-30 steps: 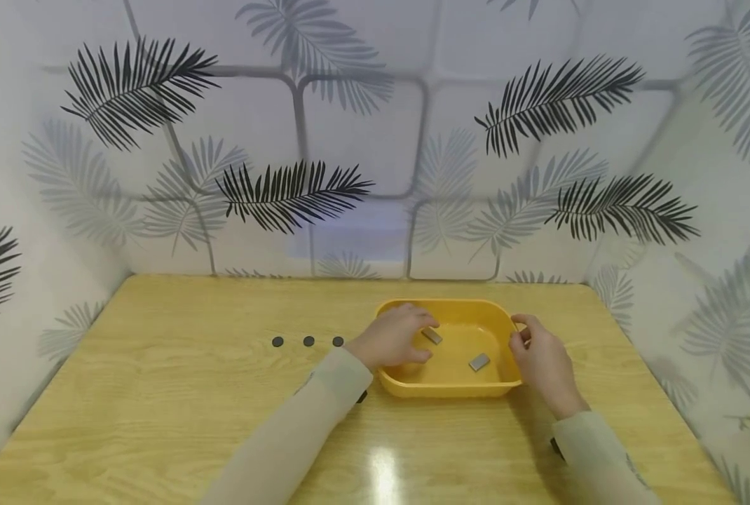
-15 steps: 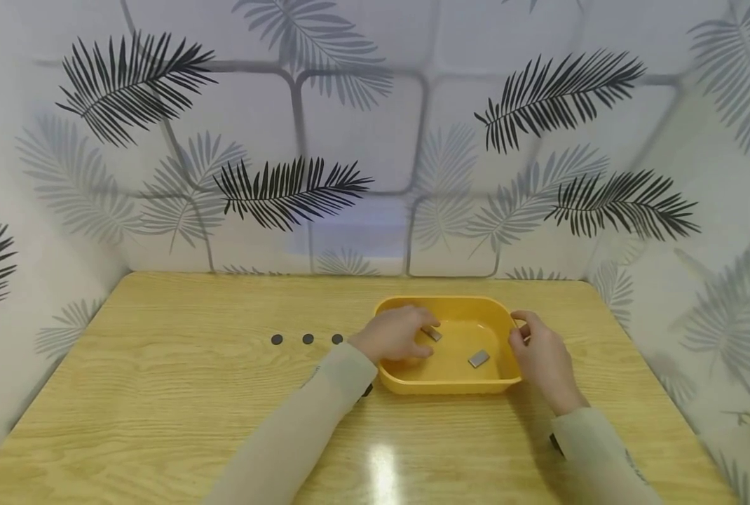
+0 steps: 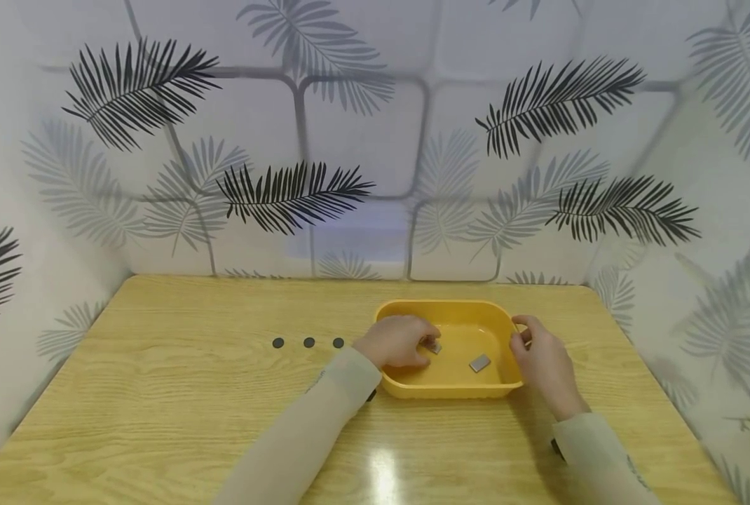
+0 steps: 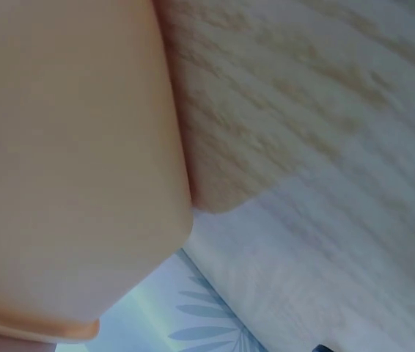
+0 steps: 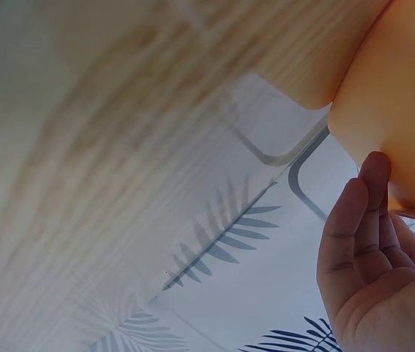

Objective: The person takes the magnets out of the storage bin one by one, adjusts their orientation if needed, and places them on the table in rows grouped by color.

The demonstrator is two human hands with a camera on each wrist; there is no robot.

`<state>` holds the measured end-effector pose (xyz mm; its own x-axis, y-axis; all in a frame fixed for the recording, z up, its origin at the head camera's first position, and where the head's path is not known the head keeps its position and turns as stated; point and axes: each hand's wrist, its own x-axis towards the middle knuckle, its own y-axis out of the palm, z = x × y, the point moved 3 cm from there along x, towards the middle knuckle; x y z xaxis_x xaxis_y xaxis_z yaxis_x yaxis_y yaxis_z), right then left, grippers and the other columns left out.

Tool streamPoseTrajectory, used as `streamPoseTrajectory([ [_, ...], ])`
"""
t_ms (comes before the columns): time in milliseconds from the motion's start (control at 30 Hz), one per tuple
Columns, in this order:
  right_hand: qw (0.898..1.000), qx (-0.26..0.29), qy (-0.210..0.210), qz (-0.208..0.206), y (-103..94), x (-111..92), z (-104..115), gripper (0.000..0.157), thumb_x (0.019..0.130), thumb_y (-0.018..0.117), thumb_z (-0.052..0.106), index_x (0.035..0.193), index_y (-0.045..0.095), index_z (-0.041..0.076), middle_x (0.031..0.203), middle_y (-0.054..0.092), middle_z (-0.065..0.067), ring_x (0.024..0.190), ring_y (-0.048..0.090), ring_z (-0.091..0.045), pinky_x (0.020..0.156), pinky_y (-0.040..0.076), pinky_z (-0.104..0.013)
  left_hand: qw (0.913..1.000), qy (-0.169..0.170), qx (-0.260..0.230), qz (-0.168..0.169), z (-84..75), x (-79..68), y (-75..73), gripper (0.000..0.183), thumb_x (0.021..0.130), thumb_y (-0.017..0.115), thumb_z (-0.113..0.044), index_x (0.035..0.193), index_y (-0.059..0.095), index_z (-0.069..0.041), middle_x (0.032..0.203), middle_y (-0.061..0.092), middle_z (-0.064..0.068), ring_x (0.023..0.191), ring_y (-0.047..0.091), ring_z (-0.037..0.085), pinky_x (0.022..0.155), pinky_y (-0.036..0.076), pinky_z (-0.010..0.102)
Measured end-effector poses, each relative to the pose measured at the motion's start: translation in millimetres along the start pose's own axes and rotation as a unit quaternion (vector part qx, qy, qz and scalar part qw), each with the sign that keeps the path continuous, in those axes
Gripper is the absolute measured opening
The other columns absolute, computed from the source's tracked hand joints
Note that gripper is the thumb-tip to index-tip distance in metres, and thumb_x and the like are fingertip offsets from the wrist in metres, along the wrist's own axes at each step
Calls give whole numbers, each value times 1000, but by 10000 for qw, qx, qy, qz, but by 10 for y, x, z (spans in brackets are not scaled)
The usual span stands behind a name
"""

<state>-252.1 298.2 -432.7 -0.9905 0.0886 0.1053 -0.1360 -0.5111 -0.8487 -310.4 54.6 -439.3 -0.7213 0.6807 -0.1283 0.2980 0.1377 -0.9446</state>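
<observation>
A yellow plastic basin (image 3: 451, 391) sits on the wooden table, right of the middle. Two small grey rectangular blocks are inside it. My left hand (image 3: 397, 341) reaches over the basin's left rim, its thumb and fingers curled about the left grey block (image 3: 435, 347), which they partly hide. The other grey block (image 3: 479, 362) lies flat on the basin floor to the right. At the right end, my right hand (image 3: 544, 361) holds the rim; the right wrist view has its fingers (image 5: 343, 209) against the basin's outer wall (image 5: 405, 95). In the left wrist view the basin wall (image 4: 75, 147) hides the left fingers.
Left of the basin, three black discs lie in a row on the table: a left disc (image 3: 278, 343), a middle disc (image 3: 309, 342) and a right disc (image 3: 338, 343) near my left wrist. A leaf-patterned wall (image 3: 362, 238) stands behind the table (image 3: 179, 393).
My left fingers have come down and closed around the left grey block, which has shifted slightly toward me. The right hand, the basin and the discs stay as they were.
</observation>
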Motion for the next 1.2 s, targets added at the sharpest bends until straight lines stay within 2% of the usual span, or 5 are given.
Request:
streamPoseTrajectory([
  [267,10000,-11,32,43,5,-3,-15,42,106,48,18,143,51,-1,107,70,-24,67,59,-20,57,46,-29,9996,168,179,-123,-24,-10,10,25,94,77,-28,118,77,-23,114,75,-10,104,69,7,97,55,25],
  [367,10000,-21,28,31,11,1,-23,42,106,48,18,143,51,-1,107,70,-24,67,59,-19,57,46,-29,9995,140,273,-96,-22,-3,19,23,93,78,-30,115,78,-24,110,76,-11,103,69,7,98,54,24],
  [600,10000,-21,-8,-50,11,4,-18,41,106,48,17,142,52,-1,105,70,-24,67,59,-19,57,46,-29,9992,-7,355,-200,5,-2,25,14,90,81,-35,100,82,-27,96,77,-15,85,64,4,88,52,24],
  [900,10000,21,11,15,11,-1,-10,42,106,48,17,143,51,-2,106,70,-24,67,59,-20,57,47,-29,9994,-25,297,-191,3,-11,28,12,93,77,-37,97,83,-28,92,76,-16,80,61,2,91,49,26],
  [1200,10000,8,24,34,-5,-1,-1,41,106,48,17,142,51,-2,105,70,-24,65,58,-19,56,46,-29,9988,161,468,9,-16,-22,1,10,92,77,-40,91,80,-30,83,71,-18,75,55,2,83,43,22],
])
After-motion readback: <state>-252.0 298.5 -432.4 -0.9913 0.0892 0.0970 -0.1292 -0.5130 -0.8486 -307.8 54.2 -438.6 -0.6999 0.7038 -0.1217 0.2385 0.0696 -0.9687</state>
